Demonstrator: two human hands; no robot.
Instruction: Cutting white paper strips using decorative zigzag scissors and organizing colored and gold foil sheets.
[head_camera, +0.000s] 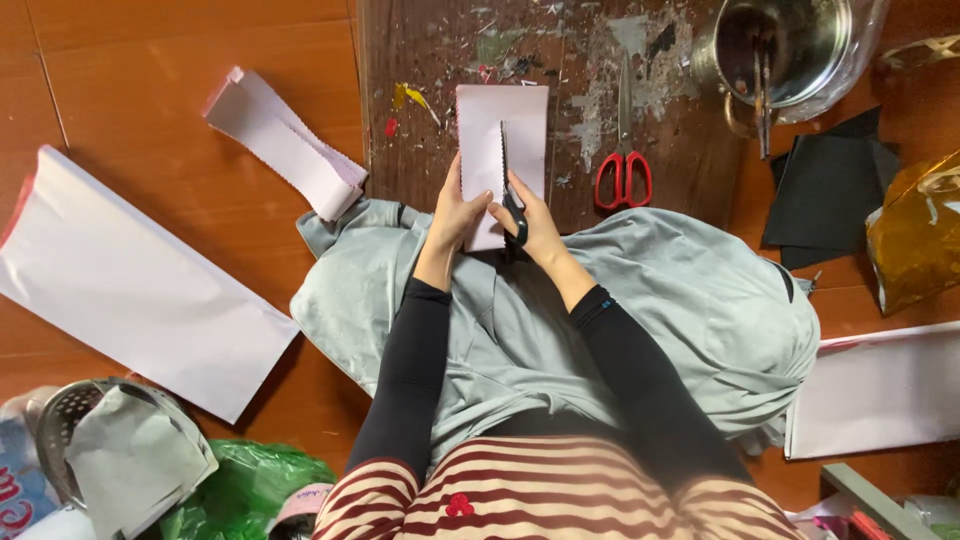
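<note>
A folded pale pink paper sheet (525, 125) lies on a paint-stained dark wooden board (420, 150). My left hand (457, 212) grips the sheet's near left edge. My right hand (535, 222) is closed around the black handle of scissors (506, 170) whose blades run up the middle of the sheet, beside a zigzag cut edge. Both forearms wear black sleeves above grey fabric over my lap.
Red-handled scissors (623, 165) lie on the board to the right. A metal pot (780, 50) stands at the back right, with black paper (825, 190) and gold foil (915, 235) beside it. Pink paper pieces (285, 145) and large sheets (130, 285) lie on the wooden floor at left and right.
</note>
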